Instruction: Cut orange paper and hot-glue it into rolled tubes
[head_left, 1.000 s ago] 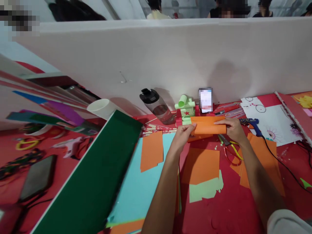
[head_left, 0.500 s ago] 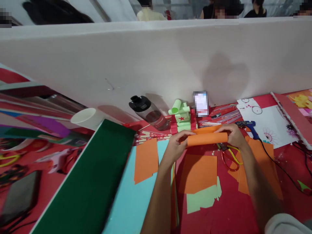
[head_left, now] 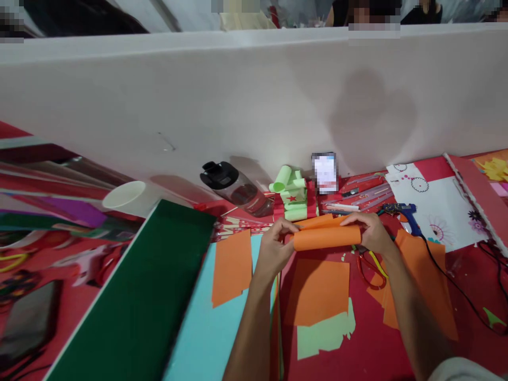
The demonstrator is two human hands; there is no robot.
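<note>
A red counter [head_left: 381, 338] strewn with craft paper runs below a white partition [head_left: 254, 106]. At centre frame, the left hand [head_left: 275, 246] and right hand [head_left: 367, 233] each grip an end of a rolled orange paper [head_left: 326, 237], above red-handled scissors [head_left: 371, 264].

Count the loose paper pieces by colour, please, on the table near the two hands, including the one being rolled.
Orange: 4, namely the rolled orange sheet held by the left hand and the right hand, the left orange piece, the middle orange piece and the right orange piece.
Light green: 1, the light green piece.
Cyan: 1, the cyan sheet.
Dark green: 1, the dark green sheet.
Total: 7
</note>
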